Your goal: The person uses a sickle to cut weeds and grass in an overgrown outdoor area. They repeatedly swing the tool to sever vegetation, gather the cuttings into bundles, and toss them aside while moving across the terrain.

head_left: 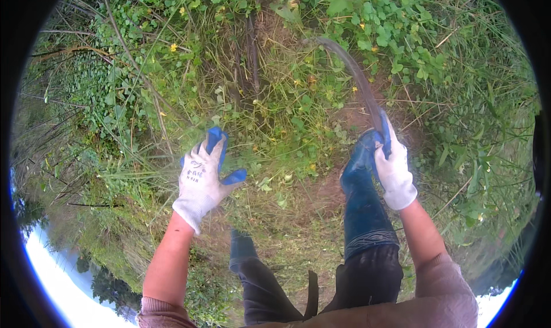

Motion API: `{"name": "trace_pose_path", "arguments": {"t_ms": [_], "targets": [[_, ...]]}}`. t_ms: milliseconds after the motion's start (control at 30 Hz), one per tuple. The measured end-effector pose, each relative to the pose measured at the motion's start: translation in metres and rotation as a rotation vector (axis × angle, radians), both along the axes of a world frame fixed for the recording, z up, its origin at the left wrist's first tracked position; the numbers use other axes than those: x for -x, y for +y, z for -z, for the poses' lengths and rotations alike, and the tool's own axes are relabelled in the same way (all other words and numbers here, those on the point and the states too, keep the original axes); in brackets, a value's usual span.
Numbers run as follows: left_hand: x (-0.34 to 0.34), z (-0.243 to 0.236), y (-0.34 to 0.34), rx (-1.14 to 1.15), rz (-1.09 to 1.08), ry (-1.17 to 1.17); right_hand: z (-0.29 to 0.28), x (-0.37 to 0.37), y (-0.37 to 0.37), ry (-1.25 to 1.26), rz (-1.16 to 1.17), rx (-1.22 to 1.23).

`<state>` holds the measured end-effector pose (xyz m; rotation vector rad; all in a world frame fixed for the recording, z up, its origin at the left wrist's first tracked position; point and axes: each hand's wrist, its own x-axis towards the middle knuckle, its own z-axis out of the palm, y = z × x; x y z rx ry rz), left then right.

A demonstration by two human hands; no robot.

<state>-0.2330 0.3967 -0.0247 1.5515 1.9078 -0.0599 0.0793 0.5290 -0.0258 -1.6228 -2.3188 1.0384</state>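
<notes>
Right hand gripping sickle, left hand spread

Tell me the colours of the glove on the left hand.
White knit back with blue-coated fingers and thumb; the left hand shows best in the head view, spread open above the grass.

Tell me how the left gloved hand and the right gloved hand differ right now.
The left hand is spread open, fingers apart, holding nothing, over the long grass; the right hand is closed round the handle of a curved dark-bladed sickle. The left hand shows the white knit back of its glove with blue fingertips; the right hand sits against the blue rubber boot. Both wear the same white knit gloves with blue coating.
</notes>
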Motion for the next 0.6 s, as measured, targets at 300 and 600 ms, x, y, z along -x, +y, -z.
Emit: {"name": "trace_pose_path", "arguments": {"t_ms": [300,600], "targets": [[-0.077,0.069,0.133,0.073,-0.885,-0.232,-0.025,-0.048,-0.017,-0.473,-0.391,0.532],[-0.075,0.119,0.168,0.260,-0.487,0.071,-0.002,-0.059,-0.005,0.147,0.118,0.517]]}}
